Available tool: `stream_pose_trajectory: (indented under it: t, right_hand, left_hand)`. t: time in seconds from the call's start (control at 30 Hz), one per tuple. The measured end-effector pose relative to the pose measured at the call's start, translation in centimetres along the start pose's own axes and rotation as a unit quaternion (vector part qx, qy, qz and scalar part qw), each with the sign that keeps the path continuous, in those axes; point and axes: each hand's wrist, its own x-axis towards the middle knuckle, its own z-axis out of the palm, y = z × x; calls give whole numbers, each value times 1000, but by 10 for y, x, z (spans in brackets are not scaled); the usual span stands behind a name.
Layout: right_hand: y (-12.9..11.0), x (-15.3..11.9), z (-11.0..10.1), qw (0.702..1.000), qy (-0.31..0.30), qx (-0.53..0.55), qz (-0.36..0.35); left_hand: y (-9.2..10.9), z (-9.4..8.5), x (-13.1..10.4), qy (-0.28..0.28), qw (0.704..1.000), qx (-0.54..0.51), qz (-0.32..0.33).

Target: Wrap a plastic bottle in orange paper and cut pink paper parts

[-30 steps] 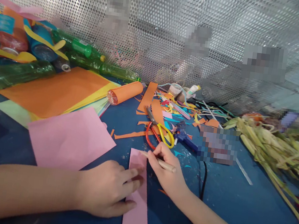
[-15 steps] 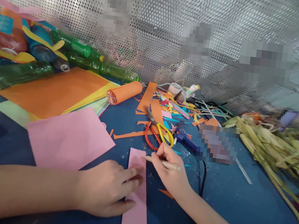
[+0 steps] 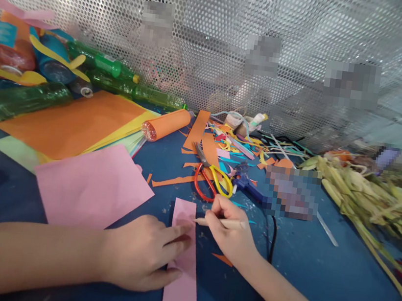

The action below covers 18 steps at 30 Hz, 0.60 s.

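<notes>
A long pink paper strip (image 3: 182,291) lies on the blue table in front of me. Across it rests my left hand (image 3: 146,252), fingers stretched out and pressing the strip down. My right hand (image 3: 233,231) is closed around a pencil (image 3: 223,223), whose tip meets the strip's right edge close to the left fingertips. Just beyond the right hand are scissors (image 3: 209,171) with one red and one yellow handle. A blue hot glue gun (image 3: 251,187) lies to their right. A larger pink sheet (image 3: 92,185) is left of the strip.
Orange and yellow paper sheets (image 3: 74,124) lie at the left, below several green bottles (image 3: 98,60). An orange-wrapped bottle (image 3: 167,125) and colourful paper scraps (image 3: 231,147) sit toward the back. Dried corn husks (image 3: 365,197) cover the right side. A perforated metal panel (image 3: 216,34) stands behind.
My right hand has shifted the pencil tip slightly down along the strip's right edge, toward me. My left hand stays in place on the strip.
</notes>
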Motion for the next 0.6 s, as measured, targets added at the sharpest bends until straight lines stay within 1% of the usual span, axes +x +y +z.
stream_pose_trajectory:
  t: [0.23,0.3,0.43,0.5,0.6]
  right_hand:
    - [0,0,-1,1000,-1,12,2]
    - [0,-1,-2,999,14,43,12]
    - [0,0,-4,987,66,142,31]
    - [1,1,-5,985,77,154,20]
    - [4,3,-4,987,74,143,6]
  left_hand:
    - [0,0,-1,-6,1000,-3,1]
    - [0,-1,0,-2,1000,-8,0]
    - [-1,-3,1,15,1000,-18,1]
    - [-1,-4,2,19,1000,-17,-1]
    - [-1,-5,1,30,999,-9,-9]
